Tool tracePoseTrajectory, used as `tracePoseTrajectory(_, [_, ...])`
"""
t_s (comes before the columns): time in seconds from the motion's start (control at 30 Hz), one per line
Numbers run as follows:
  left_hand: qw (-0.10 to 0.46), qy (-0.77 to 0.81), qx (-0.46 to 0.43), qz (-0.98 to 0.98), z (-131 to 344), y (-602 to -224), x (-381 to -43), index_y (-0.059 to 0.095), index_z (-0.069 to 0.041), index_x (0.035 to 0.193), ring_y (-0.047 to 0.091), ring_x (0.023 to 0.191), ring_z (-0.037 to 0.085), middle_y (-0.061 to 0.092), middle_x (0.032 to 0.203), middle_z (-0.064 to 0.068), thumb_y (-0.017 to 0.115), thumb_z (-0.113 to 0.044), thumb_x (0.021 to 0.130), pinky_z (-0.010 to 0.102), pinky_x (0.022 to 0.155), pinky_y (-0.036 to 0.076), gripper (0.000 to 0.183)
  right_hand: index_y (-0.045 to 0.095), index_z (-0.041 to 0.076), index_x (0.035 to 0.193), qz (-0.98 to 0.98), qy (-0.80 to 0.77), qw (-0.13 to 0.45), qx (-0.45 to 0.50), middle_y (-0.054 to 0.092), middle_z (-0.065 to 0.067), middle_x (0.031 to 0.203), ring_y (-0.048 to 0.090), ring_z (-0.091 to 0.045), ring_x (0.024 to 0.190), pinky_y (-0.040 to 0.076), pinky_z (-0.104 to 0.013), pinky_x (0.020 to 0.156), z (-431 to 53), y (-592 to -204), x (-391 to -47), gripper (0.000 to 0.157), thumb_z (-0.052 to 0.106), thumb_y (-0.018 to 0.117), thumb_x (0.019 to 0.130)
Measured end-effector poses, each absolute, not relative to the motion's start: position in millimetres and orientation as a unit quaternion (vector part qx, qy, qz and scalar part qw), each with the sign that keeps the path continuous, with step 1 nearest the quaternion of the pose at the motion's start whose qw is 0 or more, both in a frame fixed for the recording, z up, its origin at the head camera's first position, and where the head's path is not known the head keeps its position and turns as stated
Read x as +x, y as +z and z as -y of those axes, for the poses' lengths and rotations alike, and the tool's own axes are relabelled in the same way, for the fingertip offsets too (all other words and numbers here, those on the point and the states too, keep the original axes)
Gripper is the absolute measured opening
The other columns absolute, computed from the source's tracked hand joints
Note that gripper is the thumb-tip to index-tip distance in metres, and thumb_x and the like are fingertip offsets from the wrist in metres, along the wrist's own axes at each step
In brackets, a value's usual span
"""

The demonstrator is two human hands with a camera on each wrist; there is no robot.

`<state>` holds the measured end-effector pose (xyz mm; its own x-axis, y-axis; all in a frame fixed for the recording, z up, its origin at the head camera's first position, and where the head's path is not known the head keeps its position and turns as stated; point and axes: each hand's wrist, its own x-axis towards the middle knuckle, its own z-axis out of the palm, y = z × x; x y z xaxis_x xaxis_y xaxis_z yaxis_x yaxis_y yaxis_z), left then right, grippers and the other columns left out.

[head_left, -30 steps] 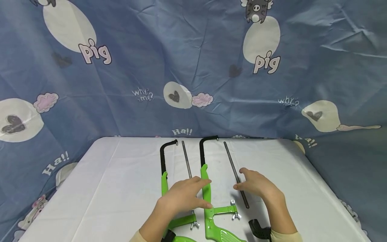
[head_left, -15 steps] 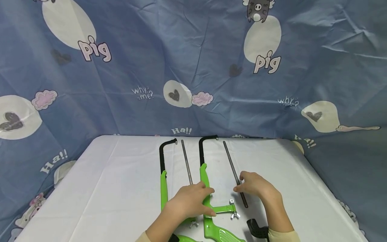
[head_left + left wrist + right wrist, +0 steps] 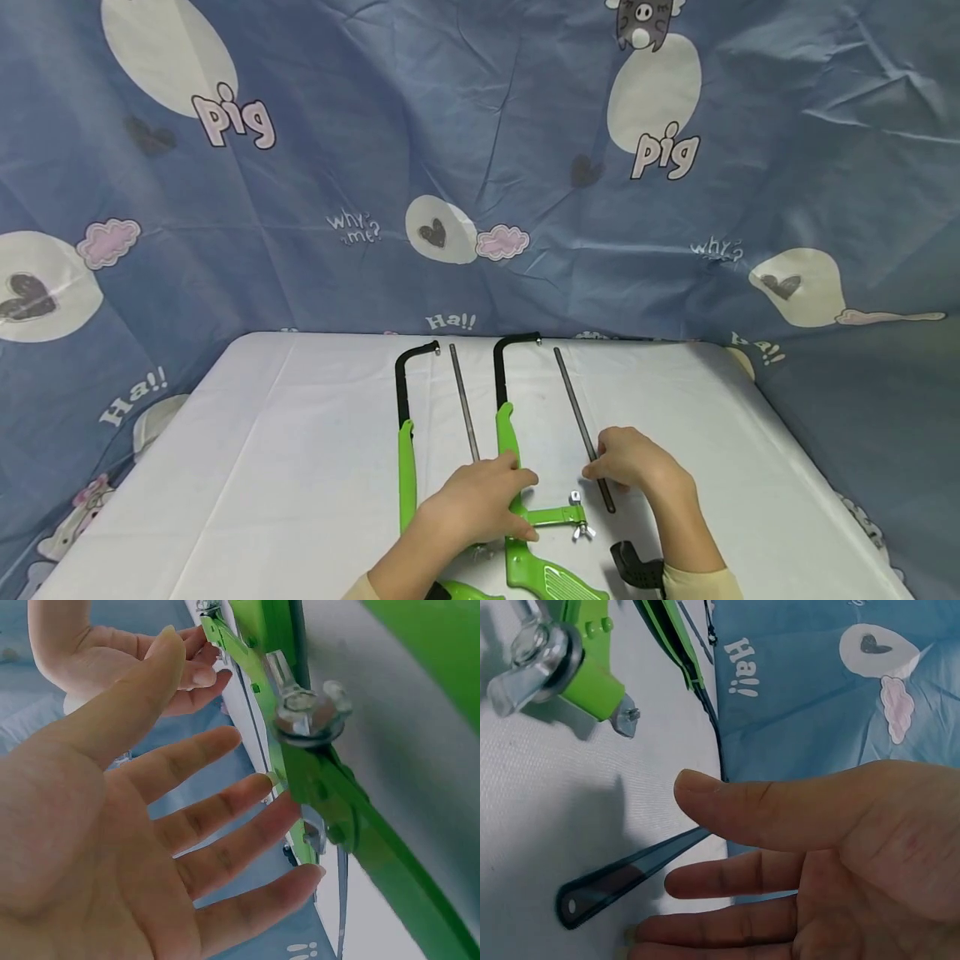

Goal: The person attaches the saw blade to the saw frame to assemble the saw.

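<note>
In the head view two green-and-black hacksaw frames lie side by side on the white table, the right frame (image 3: 507, 433) and the left frame (image 3: 407, 475). To the right of each is a loose grey hacksaw blade, the right blade (image 3: 577, 408) and the left blade (image 3: 463, 400). My left hand (image 3: 474, 500) hovers over the right frame's green bar, fingers spread, partly hiding the left frame. My right hand (image 3: 641, 462) is at the lower part of the right blade, thumb and fingers apart around it. The blade's holed end (image 3: 577, 900) shows in the right wrist view.
The right frame's lower arm carries a wing nut (image 3: 583, 532) between my hands. Black straps sit at both wrists, the right strap (image 3: 637, 568) near the table's front. A blue printed cloth (image 3: 337, 167) hangs behind the table (image 3: 300, 467).
My left hand has moved right and slightly toward me, onto the right hacksaw frame's bar. The right hand has shifted slightly down over the blade. The frames and blades lie where they were.
</note>
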<state>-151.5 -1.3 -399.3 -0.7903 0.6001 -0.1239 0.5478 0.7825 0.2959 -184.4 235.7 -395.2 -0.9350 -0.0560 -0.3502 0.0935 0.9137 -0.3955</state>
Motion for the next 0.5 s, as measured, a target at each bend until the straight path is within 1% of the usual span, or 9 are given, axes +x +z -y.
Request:
tracePoseTrajectory(0.1, [0.091,0.112,0.312,-0.939,-0.3,-398.7,-149.6,0.066,-0.025,0.125,0.059,0.086,0.012,0.059,0.111,-0.004,0.08,-0.054,0.075,0.03,0.071,0.051,0.06,0.062,0.006,0.079,-0.963,-0.199,0.18,0.015,0.057,-0.006,0.06,0.056,-0.02,0.056,0.043,-0.033,0.057,-233.3,-396.5,-184.0,0.024,0.025,0.076,0.082])
tracePoseTrajectory(0.2, [0.082,0.099,0.317,-0.94,-2.2,-398.6,-148.2,0.068,-0.023,0.122,0.061,0.086,0.014,0.059,0.111,-0.003,0.08,-0.053,0.074,0.03,0.072,0.052,0.058,0.062,0.006,0.072,-0.963,-0.196,0.181,0.02,0.053,-0.005,0.052,0.053,-0.019,0.05,0.041,-0.032,0.054,-231.7,-398.2,-183.4,0.024,0.023,0.076,0.079])
tracePoseTrajectory(0.33, [0.077,0.083,0.316,-0.942,-4.3,-398.7,-146.5,0.07,-0.022,0.117,0.06,0.082,0.012,0.059,0.107,-0.005,0.082,-0.051,0.073,0.03,0.07,0.051,0.054,0.062,0.005,0.068,-0.964,-0.194,0.178,0.019,0.057,-0.008,0.051,0.054,-0.019,0.049,0.042,-0.032,0.053,-230.7,-401.1,-182.6,0.023,0.02,0.076,0.078])
tracePoseTrajectory(0.5, [0.069,0.068,0.323,-0.941,-6.2,-399.2,-143.6,0.072,-0.023,0.107,0.056,0.073,0.011,0.055,0.101,-0.008,0.084,-0.047,0.072,0.028,0.066,0.05,0.044,0.059,0.006,0.063,-0.968,-0.182,0.17,0.024,0.057,-0.008,0.049,0.055,-0.018,0.048,0.043,-0.031,0.052,-229.0,-403.6,-181.9,0.023,0.014,0.076,0.076])
